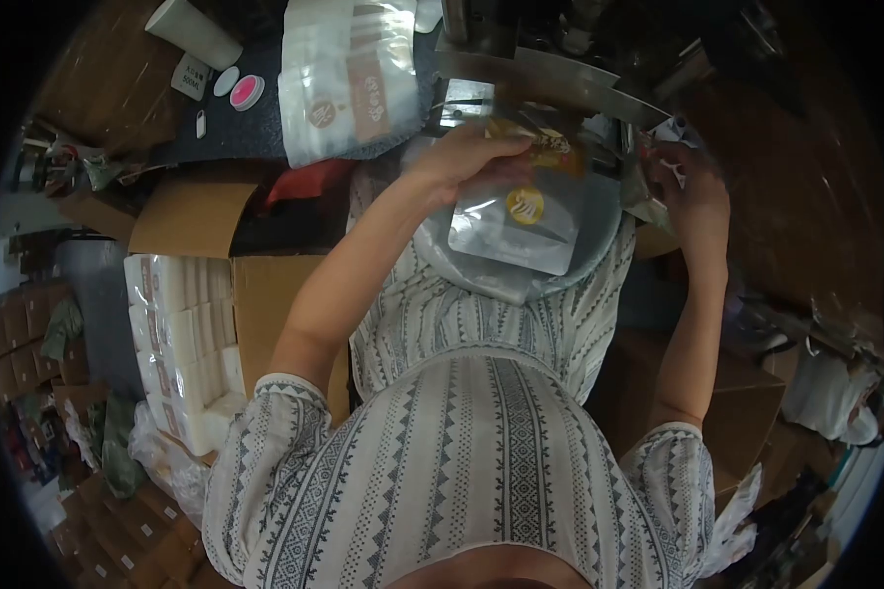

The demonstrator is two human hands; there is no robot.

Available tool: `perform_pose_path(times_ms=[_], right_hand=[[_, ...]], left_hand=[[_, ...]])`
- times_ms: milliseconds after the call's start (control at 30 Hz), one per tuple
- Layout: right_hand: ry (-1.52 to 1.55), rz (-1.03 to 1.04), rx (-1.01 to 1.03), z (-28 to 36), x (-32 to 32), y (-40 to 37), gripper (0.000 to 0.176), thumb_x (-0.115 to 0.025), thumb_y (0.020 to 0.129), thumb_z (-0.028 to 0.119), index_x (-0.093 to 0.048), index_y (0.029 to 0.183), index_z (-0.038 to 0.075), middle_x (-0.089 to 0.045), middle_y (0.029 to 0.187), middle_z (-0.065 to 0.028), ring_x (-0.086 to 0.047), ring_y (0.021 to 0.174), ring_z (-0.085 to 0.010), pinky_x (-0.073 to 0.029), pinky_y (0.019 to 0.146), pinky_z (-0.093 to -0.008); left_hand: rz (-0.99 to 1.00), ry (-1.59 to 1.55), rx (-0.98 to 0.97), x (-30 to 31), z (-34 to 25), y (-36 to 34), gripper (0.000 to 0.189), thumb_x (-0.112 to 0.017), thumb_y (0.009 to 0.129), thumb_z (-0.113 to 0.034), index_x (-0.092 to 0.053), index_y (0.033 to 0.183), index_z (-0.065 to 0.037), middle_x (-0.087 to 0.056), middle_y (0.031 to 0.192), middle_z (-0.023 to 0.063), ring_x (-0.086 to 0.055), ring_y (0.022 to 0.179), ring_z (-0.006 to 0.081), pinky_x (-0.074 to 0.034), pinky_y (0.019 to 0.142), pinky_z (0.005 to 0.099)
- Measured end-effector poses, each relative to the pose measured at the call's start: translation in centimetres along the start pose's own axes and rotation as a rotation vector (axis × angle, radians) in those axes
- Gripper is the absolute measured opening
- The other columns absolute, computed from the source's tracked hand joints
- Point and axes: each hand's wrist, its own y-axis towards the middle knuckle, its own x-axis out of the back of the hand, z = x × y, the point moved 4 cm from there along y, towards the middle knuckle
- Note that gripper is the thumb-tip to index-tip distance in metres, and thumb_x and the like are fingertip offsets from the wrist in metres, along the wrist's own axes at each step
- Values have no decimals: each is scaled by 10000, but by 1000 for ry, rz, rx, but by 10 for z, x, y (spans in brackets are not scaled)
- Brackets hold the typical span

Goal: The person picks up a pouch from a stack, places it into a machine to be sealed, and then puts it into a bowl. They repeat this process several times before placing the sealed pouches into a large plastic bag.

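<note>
My left hand [476,157] is closed on the upper left edge of a clear plastic pouch [511,234] with a round yellow label and a gold-brown top. Under the pouch, a pale round basin [599,250] rests at my lap. On the right, my right hand [692,182] has its fingers bent at a small clear packet [643,191]; its exact hold is unclear. Just beyond the pouch runs the metal edge of a machine [560,86].
A stack of printed pouches [349,88] lies on the dark table [255,128], near a white cup [194,34] and a pink round container [247,92]. Left of me stands an open carton [182,211] above packed white pouches [182,334]. Another carton [746,412] is at lower right.
</note>
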Motion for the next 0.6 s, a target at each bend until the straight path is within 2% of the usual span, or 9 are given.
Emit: perform_pose_path(times_ms=[67,133,167,233,367,433,500,533,600], right_hand=[[-52,71,26,-24,-22,4,204,-613,792,91,-661,987,57,-639,942,-167,-619,890,-326,-478,768,-390],[-106,120,64,-33,-28,13,204,-610,780,100,-663,973,60,-630,934,-193,-602,899,-368,-474,763,-416],[-111,139,73,-35,-29,16,194,-600,792,99,-661,971,54,-632,935,-198,-594,908,-385,-474,759,-422],[-112,169,76,-33,-31,13,186,-591,804,97,-660,970,48,-634,936,-203,-587,917,-403,-475,754,-428],[11,172,-199,-21,-5,10,200,-633,805,121,-647,985,35,-653,860,-167,-645,804,-318,-492,704,-379],[183,142,-260,-5,6,4,247,-664,788,134,-635,1017,44,-661,799,-150,-653,743,-303,-497,673,-372],[560,199,-76,29,3,1,230,-658,814,80,-618,1030,8,-654,889,-120,-632,804,-134,-491,714,-281],[563,202,-76,44,-2,0,230,-658,814,80,-618,1030,8,-654,889,-120,-632,804,-134,-491,714,-281],[601,249,218,86,-14,1,252,-646,818,43,-601,1064,11,-656,905,-105,-632,808,-145,-495,723,-284]], left_hand=[[-36,29,-2,8,4,-5,356,-641,875,-214,-565,1078,69,-653,905,132,-663,775,176,-565,698,257],[-299,333,-498,48,-15,-15,407,-661,857,-241,-546,1110,57,-653,921,130,-662,767,237,-548,659,309],[-302,335,-504,68,-16,-17,407,-661,857,-241,-546,1110,57,-653,921,130,-662,767,237,-548,659,309],[-985,1470,-1106,90,-28,-47,432,-671,833,-255,-543,1137,24,-646,941,156,-642,747,319,-516,650,376],[-885,1674,-1196,89,3,-66,313,-674,808,-227,-600,1043,-33,-630,878,167,-609,730,365,-483,652,409],[-926,1312,-760,110,1,-83,181,-662,811,-200,-615,886,-42,-608,808,146,-591,710,350,-461,618,405],[-946,1229,-776,94,-5,-93,124,-638,816,-153,-592,779,-43,-583,753,134,-581,708,346,-441,602,411],[-942,1240,-840,82,-6,-96,87,-627,811,-126,-593,799,-46,-588,774,130,-583,719,341,-444,602,407],[-945,1253,-910,81,-10,-92,56,-616,806,-99,-594,820,-49,-594,795,125,-585,730,335,-448,601,404]])
